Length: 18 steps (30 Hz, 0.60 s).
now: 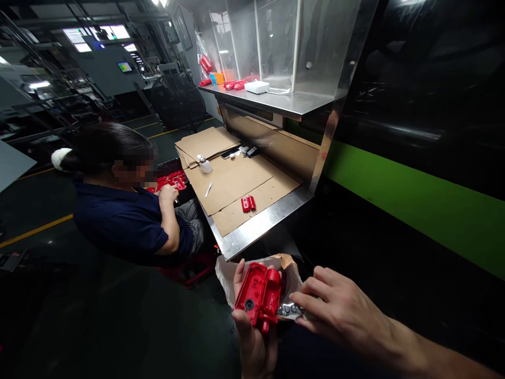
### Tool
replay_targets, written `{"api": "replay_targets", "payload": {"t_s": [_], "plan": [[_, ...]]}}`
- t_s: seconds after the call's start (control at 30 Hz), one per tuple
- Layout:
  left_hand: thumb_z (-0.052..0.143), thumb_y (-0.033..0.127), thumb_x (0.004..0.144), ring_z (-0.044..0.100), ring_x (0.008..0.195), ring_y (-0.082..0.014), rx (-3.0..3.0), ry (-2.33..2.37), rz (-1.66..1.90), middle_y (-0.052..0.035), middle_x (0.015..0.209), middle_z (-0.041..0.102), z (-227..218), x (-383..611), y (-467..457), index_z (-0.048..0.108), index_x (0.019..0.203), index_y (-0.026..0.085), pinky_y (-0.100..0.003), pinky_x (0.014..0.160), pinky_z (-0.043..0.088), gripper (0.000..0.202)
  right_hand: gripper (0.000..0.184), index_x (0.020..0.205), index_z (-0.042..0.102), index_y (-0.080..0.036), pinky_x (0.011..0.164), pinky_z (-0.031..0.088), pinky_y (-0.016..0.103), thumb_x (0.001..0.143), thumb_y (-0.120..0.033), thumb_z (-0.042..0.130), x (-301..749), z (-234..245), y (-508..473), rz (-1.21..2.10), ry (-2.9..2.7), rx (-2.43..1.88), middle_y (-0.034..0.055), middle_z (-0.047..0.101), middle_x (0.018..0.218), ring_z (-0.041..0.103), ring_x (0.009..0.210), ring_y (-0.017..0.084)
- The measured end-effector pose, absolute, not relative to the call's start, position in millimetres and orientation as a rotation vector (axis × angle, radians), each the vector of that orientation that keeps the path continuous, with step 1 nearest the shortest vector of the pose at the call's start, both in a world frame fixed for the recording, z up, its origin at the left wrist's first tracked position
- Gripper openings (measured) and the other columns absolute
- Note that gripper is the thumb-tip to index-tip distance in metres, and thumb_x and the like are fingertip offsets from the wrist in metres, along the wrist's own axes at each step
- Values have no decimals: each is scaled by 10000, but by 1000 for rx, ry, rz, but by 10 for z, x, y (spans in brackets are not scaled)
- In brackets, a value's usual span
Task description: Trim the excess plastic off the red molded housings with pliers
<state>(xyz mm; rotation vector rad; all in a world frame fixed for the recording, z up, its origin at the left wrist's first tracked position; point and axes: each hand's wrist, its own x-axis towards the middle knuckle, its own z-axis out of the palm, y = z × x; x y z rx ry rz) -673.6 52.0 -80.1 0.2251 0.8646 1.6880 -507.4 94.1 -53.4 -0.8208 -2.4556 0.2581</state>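
A red plastic housing (258, 295), with its hollow inner side and a black round spot facing up, rests in my left hand (252, 337), whose fingers and thumb wrap its edges. My right hand (335, 302) grips a shiny pliers-like metal tool (290, 309) with round pivots. The tool's tip is at the right edge of the housing; whether it touches I cannot tell. Behind and below the housing is an open paper-lined bag (226, 273), with something red partly visible inside it.
A steel-edged workbench (252, 231) covered in cardboard holds a small red part (248, 203), white tweezers (209, 188) and a pump bottle (204, 164). Above it a steel shelf (284, 102) carries red parts and a white box. A co-worker (126, 210) sits left, handling red parts.
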Motion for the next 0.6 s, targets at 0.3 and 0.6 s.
{"api": "replay_targets", "payload": {"t_s": [0.3,0.6], "plan": [[808,804,510,612,1219,-408,184,940,1745,-136,1344,626,-815,-6761,552,516,1410,339,-547,1012,548,1055,235,1046,688,-215,639,436,324,823,-184,753,-5170,-611,803,250,-2344,-952,-9,634,856,486,765,184],[806,789,537,632,1213,-412,143,874,1763,-126,1327,659,-855,-6736,531,496,1429,366,-569,1001,561,1034,220,1041,693,-221,629,473,329,829,-164,719,-5186,-610,744,254,-2299,-1052,-1,632,845,503,762,192]]}}
